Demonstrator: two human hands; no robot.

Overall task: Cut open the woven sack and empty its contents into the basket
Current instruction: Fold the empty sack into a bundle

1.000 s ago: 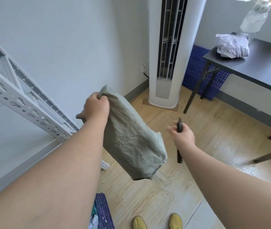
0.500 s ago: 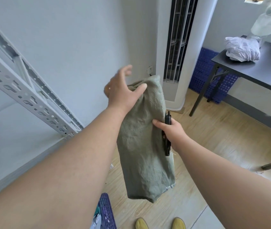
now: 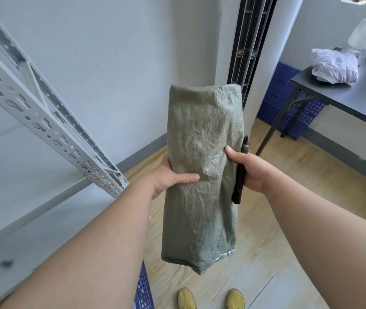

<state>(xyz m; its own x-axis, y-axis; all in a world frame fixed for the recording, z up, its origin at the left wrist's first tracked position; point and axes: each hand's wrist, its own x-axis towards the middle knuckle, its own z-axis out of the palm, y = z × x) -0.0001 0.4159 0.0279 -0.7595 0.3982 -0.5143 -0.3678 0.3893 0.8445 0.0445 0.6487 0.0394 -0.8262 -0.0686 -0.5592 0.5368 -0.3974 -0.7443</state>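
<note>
Above wooden floor (image 3: 289, 197), an upright woven sack (image 3: 202, 170) is gripped: left hand (image 3: 168, 177) at nine o'clock, right hand (image 3: 251, 172), fingers curled round a black cutter (image 3: 240, 175), at three.

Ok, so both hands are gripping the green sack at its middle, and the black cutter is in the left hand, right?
Not quite. The head view shows the black cutter in the right hand, pressed against the green sack. The left hand holds only the sack. Both do grip it at its middle.
</note>
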